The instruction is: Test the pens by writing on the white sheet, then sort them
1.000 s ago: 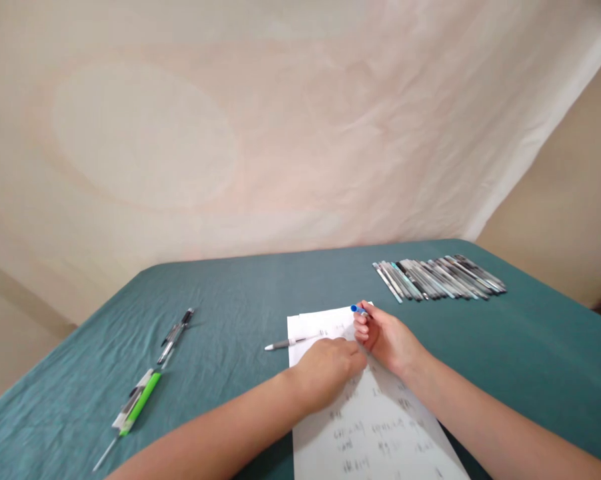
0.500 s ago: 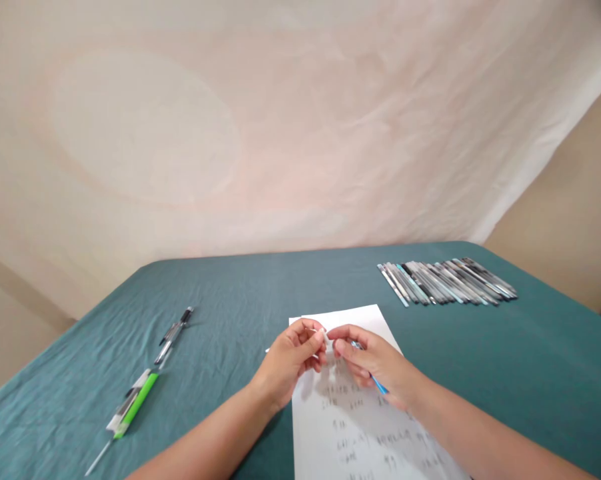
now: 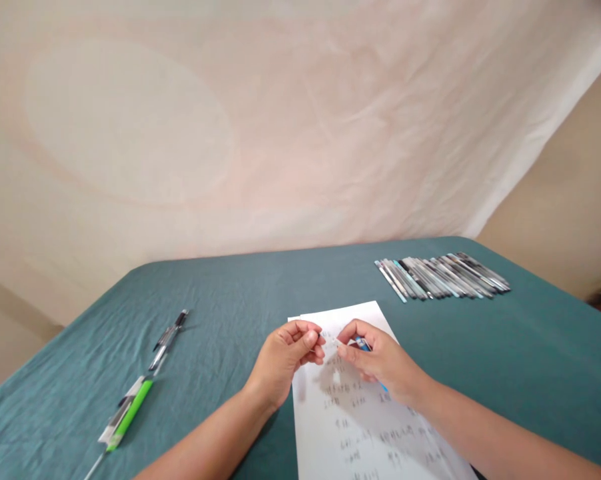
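My left hand point(image 3: 286, 360) is closed in a pinch over the upper left of the written sheet of paper point(image 3: 318, 440). Whatever lies between its thumb and forefinger is too small to make out. Close by on the right, my right hand point(image 3: 380, 360) curls around a blue pen point(image 3: 362, 343), whose other end shows below the palm. A tiny whitish bit seems to sit at the right thumb and forefinger tips, though it is blurred. A narrow gap separates the fingertips of the two hands.
A row of several pens point(image 3: 440, 277) lies at the back right of the green-covered table point(image 3: 250, 287). On the left lie a bright green pen point(image 3: 130, 415), clear packaging-like pieces beside it, and a black-and-clear pen point(image 3: 168, 340). A pale cloth point(image 3: 290, 133) hangs behind.
My hands have drawn slightly apart. The white piece seen at my left fingertips before no longer shows clearly there. The view has shifted a little.
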Motion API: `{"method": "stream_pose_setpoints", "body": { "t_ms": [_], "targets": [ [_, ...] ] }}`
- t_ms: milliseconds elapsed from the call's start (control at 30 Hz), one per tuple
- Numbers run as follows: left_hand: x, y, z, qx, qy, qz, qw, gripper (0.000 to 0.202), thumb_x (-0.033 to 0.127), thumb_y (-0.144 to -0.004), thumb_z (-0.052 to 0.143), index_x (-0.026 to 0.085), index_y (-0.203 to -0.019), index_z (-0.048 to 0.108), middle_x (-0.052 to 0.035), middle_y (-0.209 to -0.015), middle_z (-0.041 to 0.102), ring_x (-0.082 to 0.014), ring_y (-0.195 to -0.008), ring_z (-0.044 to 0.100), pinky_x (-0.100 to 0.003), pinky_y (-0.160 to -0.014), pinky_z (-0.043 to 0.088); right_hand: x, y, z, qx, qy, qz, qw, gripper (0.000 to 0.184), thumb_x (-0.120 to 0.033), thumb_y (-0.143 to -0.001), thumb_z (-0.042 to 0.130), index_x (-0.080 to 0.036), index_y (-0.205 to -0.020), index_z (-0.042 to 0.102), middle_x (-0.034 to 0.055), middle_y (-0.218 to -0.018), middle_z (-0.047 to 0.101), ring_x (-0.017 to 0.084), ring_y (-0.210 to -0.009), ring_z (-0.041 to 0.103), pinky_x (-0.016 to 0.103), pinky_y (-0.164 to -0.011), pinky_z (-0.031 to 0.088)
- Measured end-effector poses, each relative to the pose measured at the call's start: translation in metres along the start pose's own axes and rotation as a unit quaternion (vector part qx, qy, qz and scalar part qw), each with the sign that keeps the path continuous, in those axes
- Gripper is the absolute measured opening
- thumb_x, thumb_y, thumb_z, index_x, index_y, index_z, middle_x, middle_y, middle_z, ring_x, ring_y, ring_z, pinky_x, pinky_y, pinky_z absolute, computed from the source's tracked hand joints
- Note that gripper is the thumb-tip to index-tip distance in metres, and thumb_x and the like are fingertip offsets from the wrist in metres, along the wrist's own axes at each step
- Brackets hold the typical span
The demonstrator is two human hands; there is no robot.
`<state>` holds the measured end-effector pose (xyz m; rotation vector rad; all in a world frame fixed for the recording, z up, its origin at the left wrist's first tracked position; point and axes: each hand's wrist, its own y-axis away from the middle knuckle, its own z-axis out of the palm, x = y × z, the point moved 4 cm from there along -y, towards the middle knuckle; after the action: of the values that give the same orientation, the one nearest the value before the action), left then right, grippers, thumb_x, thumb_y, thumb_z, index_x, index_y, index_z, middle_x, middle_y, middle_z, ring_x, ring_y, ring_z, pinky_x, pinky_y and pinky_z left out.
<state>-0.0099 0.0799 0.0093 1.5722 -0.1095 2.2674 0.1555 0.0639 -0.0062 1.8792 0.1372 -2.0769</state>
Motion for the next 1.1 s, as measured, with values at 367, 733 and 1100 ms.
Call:
{"method": "stream_pose_setpoints", "body": {
  "t_ms": [367,733,1100],
  "targets": [
    [0.000,0.003,0.004,0.042,-0.139,0.045,0.988,0.019,0.025,-0.070,0.071,0.013,-0.082,0.062,-0.0028,-0.065,0.067,-0.0155,-0.062,0.064,-0.028,-0.066,0.050,-0.010,0.005,-0.003,0.065,0.175,-0.057,0.981,0.024,-0.043,-0.077,0.063,-0.022,-0.087,0.060,-0.0023,-0.068,0.053,0.010,-0.058,0.043,0.023,-0.054,0.034],
    [-0.011,0.001,0.003,0.009,-0.077,-0.015,0.997,0.031,0.034,-0.068,0.075,0.011,-0.081,0.059,-0.0069,-0.069,0.069,-0.0177,-0.059,0.066,-0.029,-0.060,0.052,-0.018,0.012,0.002,0.082,0.271,-0.236,0.930,0.006,-0.028,-0.082,0.058,-0.023,-0.084,0.062,0.0018,-0.080,0.062,0.015,-0.069,0.054,0.027,-0.065,0.041],
    [-0.009,0.006,0.007,0.017,-0.113,0.031,0.993,0.023,0.027,-0.072,0.072,0.009,-0.077,0.059,-0.0074,-0.066,0.069,-0.0179,-0.060,0.067,-0.028,-0.061,0.052,-0.019,0.011,0.001,0.089,0.276,-0.191,0.938,0.006,-0.027,-0.082,0.059,-0.022,-0.084,0.062,-0.0004,-0.080,0.064,0.014,-0.075,0.058,0.025,-0.071,0.042]
  ]
}}
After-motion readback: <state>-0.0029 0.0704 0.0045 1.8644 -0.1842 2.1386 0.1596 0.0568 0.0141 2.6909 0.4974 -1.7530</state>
